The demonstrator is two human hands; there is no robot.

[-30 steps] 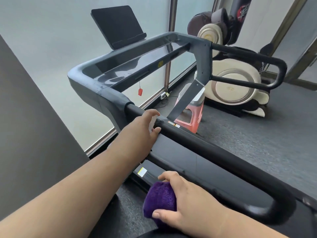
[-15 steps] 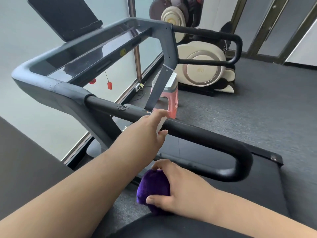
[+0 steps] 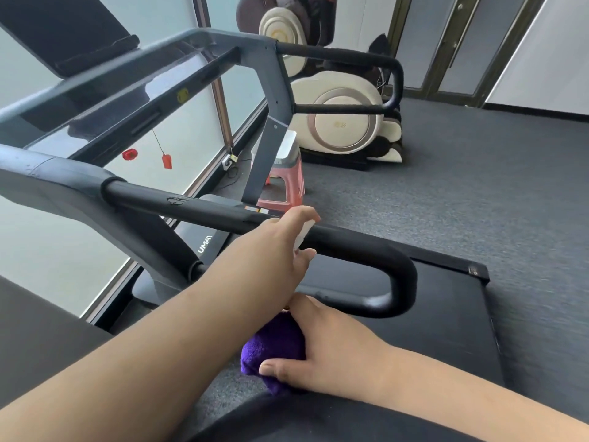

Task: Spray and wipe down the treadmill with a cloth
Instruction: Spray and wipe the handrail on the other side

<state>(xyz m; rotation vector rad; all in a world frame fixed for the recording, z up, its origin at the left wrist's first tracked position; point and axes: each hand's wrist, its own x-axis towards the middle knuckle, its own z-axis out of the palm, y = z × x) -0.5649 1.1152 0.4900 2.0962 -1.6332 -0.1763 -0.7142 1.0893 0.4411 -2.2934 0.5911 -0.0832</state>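
Grey gym floor (image 3: 478,193); spray bottle (image 3: 302,232) mostly hidden in left hand (image 3: 271,250).

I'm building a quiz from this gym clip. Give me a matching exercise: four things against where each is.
1. purple cloth
2. small white spray bottle
3. pink plastic stool
4. red safety clip

A. hanging on a cord
B. in left hand
C. on floor beyond the treadmill
D. in right hand

Pairs: 1-D, 2-B, 3-C, 4-A
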